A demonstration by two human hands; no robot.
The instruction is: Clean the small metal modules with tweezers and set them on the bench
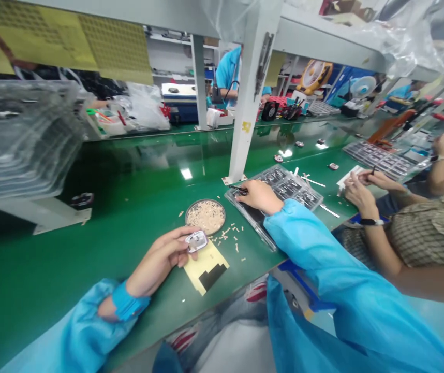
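My left hand (163,249) is closed around a small rounded device housing (196,241), white-rimmed with a silvery inside, its open face turned up. Under it lies a pale yellow sheet (215,255) with a black patch (211,277) at its near end. My right hand (260,197) pinches dark, thin tweezers (238,189), pointing left over the rim of a clear compartment tray (270,241) filled with small dark parts. Between my hands stands a round dish (187,208) of tiny beige pieces. Several loose beige pieces (227,231) are scattered beside it.
A white post (241,140) rises behind the tray. Stacked clear trays (20,140) stand on a rack at left. White strips (328,211) lie right of the tray. A co-worker's hands (361,194) work at right, near another parts tray (385,158). Several small devices (278,158) dot the green bench.
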